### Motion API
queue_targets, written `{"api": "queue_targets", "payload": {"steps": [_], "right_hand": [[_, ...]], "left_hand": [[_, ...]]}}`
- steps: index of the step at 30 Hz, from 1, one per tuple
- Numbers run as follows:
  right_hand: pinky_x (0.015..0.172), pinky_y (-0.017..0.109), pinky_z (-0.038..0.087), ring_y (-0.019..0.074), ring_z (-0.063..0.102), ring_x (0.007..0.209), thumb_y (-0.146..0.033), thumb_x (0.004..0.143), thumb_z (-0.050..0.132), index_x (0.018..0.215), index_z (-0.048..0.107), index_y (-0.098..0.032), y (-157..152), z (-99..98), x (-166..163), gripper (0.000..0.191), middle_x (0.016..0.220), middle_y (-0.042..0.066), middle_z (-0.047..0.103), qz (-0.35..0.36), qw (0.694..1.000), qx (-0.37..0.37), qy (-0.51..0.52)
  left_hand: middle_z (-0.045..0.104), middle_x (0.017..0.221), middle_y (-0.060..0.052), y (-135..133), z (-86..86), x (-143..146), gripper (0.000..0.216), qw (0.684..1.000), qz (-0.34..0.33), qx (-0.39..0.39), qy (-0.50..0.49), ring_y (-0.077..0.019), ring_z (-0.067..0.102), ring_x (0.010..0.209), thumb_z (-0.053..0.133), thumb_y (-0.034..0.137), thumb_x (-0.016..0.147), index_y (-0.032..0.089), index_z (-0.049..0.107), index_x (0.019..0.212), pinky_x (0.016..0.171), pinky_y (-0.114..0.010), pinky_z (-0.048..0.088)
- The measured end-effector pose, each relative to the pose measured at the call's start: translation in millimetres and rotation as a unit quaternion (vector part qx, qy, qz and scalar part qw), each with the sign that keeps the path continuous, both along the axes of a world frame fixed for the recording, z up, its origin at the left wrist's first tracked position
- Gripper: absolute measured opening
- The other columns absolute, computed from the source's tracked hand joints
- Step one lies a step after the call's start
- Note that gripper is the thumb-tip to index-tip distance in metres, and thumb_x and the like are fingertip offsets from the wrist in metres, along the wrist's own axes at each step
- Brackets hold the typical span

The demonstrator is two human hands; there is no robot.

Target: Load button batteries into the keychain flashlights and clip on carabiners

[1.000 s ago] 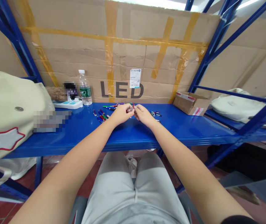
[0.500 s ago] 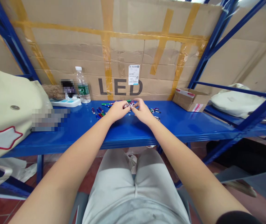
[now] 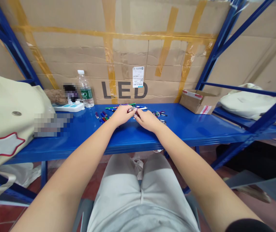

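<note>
My left hand [image 3: 121,115] and my right hand [image 3: 147,119] meet over the middle of a blue metal shelf [image 3: 188,129]. Both are closed in a pinch round one small metallic item [image 3: 131,110], too small to name. Several small coloured pieces [image 3: 103,116] in red, blue and green lie just left of my left hand. More coloured pieces [image 3: 125,106] lie beyond the hands by the cardboard. A little heap of coloured clips [image 3: 159,114] sits right of my right hand.
A taped cardboard sheet marked LED [image 3: 128,64] backs the shelf. A water bottle [image 3: 85,89] and a white power strip [image 3: 69,107] stand at back left, a cream bag [image 3: 7,119] at far left, a small carton [image 3: 197,101] and another cream bag [image 3: 249,104] at right.
The hands stayed together on the small item; they rose slightly half a second ago and have now come back down toward the shelf. The view tilted a little.
</note>
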State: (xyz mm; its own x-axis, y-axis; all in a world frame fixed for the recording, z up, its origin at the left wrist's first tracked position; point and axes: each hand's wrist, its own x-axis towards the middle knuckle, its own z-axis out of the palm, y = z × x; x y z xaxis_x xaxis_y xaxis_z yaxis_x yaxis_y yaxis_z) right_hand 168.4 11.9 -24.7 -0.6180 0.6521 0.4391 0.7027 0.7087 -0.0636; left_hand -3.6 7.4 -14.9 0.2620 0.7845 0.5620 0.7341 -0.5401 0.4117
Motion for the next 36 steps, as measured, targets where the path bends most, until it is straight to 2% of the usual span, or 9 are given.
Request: {"api": "queue_targets", "payload": {"steps": [4,8,14,20,24,31,34,36], "right_hand": [[0.069,0.033,0.039,0.0274,0.064,0.081,-0.033,0.099,0.036,0.109,0.05,-0.016,-2.8,-0.9,-0.9,0.024,0.096,0.013,0.071,0.008,1.0,-0.022,0.002],[0.064,0.031,0.037,0.0278,0.063,0.08,-0.035,0.1,0.032,0.104,0.049,-0.018,0.1,-3.3,-1.2,0.025,0.097,0.013,0.07,0.005,0.998,-0.049,0.035],[0.061,0.031,0.032,0.0279,0.062,0.077,-0.032,0.097,0.031,0.098,0.048,-0.019,7.2,-4.9,1.7,0.022,0.09,0.012,0.069,-0.053,0.995,-0.009,0.08],[0.058,0.03,0.031,0.0276,0.064,0.079,-0.038,0.1,0.025,0.102,0.047,-0.017,3.6,-4.6,1.3,0.03,0.091,0.012,0.07,-0.079,0.995,-0.014,0.055],[0.063,0.031,0.035,0.0284,0.066,0.082,-0.038,0.101,0.026,0.104,0.049,-0.016,5.5,-5.5,-0.8,0.033,0.094,0.013,0.07,-0.11,0.993,0.018,0.029],[0.066,0.031,0.039,0.028,0.066,0.086,-0.037,0.102,0.025,0.107,0.052,-0.015,7.6,-5.4,-1.5,0.035,0.098,0.014,0.07,-0.138,0.99,0.023,0.016],[0.066,0.031,0.039,0.0279,0.066,0.086,-0.036,0.101,0.026,0.108,0.052,-0.015,6.3,-4.1,-0.4,0.035,0.098,0.014,0.07,-0.129,0.991,0.001,0.031],[0.066,0.031,0.039,0.0273,0.066,0.086,-0.035,0.101,0.027,0.108,0.053,-0.015,5.5,-3.2,1.3,0.033,0.1,0.014,0.07,-0.112,0.993,-0.017,0.036]], "left_hand": [[0.038,0.056,0.003,0.6,-1.5,-0.2,0.035,1.0,-0.014,0.0,0.007,-0.0127,0.036,0.057,0.045,0.038,0.086,0.02,0.034,0.058,0.056,-0.028,0.027],[0.04,0.058,0.003,-2.3,-1.2,0.0,0.034,1.0,-0.026,-0.009,0.0,-0.0132,0.037,0.059,0.046,0.041,0.085,0.02,0.038,0.06,0.057,-0.027,0.028],[0.045,0.066,0.003,-5.4,-1.8,0.6,0.032,0.997,-0.046,-0.062,-0.027,-0.0128,0.04,0.062,0.052,0.048,0.084,0.019,0.047,0.072,0.059,-0.026,0.032],[0.044,0.066,0.004,-2.5,-3.1,-0.6,0.016,0.985,-0.093,-0.117,-0.083,-0.0126,0.041,0.063,0.047,0.033,0.085,0.019,0.046,0.077,0.061,-0.025,0.034],[0.045,0.062,0.004,-3.0,-1.8,-0.5,0.022,0.982,-0.109,-0.138,-0.069,-0.0123,0.042,0.06,0.044,0.035,0.087,0.019,0.044,0.072,0.06,-0.025,0.035],[0.053,0.067,0.003,-2.6,-1.1,-1.6,0.027,0.99,-0.113,-0.082,0.003,-0.0128,0.049,0.066,0.047,0.038,0.087,0.017,0.053,0.072,0.065,-0.025,0.038],[0.058,0.067,0.002,-2.2,-1.0,-2.6,0.029,0.988,-0.124,-0.09,0.02,-0.0129,0.051,0.064,0.047,0.038,0.087,0.016,0.055,0.071,0.065,-0.025,0.04],[0.062,0.069,0.0,-1.5,-1.3,-3.2,0.028,0.989,-0.12,-0.089,0.011,-0.0138,0.054,0.066,0.048,0.039,0.088,0.015,0.06,0.078,0.066,-0.026,0.041]]}}
